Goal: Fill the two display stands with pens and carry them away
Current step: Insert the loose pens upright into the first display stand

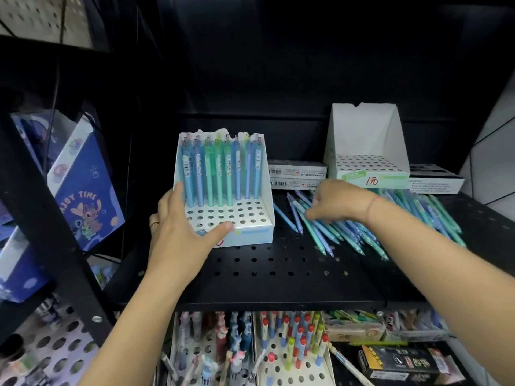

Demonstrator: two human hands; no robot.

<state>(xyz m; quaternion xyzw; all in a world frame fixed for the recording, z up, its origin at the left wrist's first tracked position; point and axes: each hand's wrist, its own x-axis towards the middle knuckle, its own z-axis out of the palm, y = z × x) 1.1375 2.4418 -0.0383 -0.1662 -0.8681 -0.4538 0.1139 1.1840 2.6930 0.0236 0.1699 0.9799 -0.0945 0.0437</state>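
Note:
A white display stand [252, 215] sits on the black perforated shelf [278, 274], its back rows filled with upright blue and green pens [220, 174]. My left hand [181, 227] holds the stand's left front corner, fingers along the side wall and thumb on the front edge. A second white stand [365, 162], empty, sits farther back on the right atop flat boxes. A pile of loose blue and green pens [348, 232] lies on the shelf between them. My right hand [334, 201] reaches down into that pile, fingers curled among the pens; what they hold is hidden.
Flat white boxes [295, 174] lie behind the pile. Blue cartoon-printed boxes [80, 188] stand on the left rack behind a black post [55, 232]. Below the shelf are more stands with cartoon-topped and red-capped pens [295, 341] and dark boxes [401, 360].

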